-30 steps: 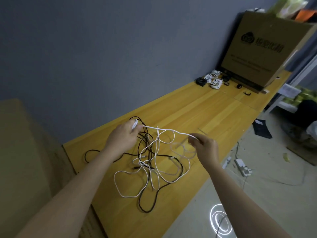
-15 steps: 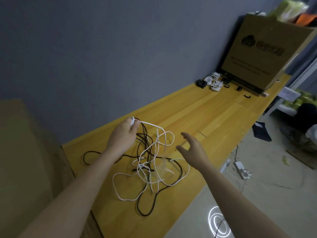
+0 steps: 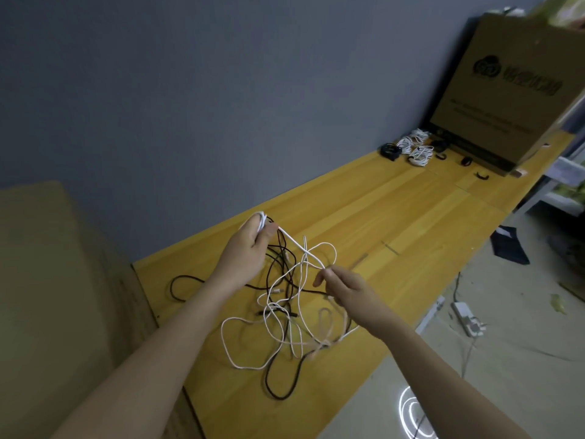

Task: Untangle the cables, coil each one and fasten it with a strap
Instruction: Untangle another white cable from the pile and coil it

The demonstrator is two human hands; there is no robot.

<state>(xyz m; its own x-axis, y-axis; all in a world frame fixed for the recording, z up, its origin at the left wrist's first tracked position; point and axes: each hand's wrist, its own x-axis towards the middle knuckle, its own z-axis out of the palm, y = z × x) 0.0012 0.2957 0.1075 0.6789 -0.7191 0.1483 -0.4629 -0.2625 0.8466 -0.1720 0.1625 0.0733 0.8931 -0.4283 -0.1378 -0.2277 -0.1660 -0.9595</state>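
Note:
A tangle of white cable and black cable lies on the yellow wooden table. My left hand is raised above the tangle and grips a small coil of the white cable. From it a taut white strand runs down to my right hand, which pinches that strand between thumb and fingertips. A pale pinkish cable loops under my right wrist.
At the far end stand a large cardboard box, several coiled white cables, a black coil and loose black straps. A power strip lies on the floor to the right. A tan box sits at left.
My right hand, open with spread fingers half a second ago, has closed on the white strand nearer my left hand. The left hand has lifted slightly with its coil.

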